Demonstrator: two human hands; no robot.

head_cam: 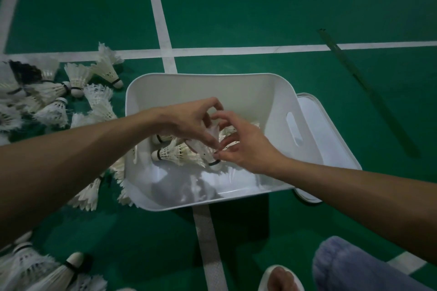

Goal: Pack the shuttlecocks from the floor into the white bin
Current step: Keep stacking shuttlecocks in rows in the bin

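A white bin [201,76] stands on the green court floor. Over its inside, both my hands meet on one white shuttlecock [205,146], whose cork points down toward me. My left hand [189,120] curls its fingers round the feathers. My right hand [243,144] pinches it near the black band by the cork. Several shuttlecocks [170,153] lie in the bin under my hands. A pile of shuttlecocks [47,99] covers the floor to the left of the bin, and a few more [87,194] lie against its near left corner.
A white lid [316,123] lies under the bin's right side. More shuttlecocks [47,271] lie at the bottom left. My knee [354,267] and a foot in a white sandal [281,279] are at the bottom right. A dark strip [369,92] crosses the floor at the right.
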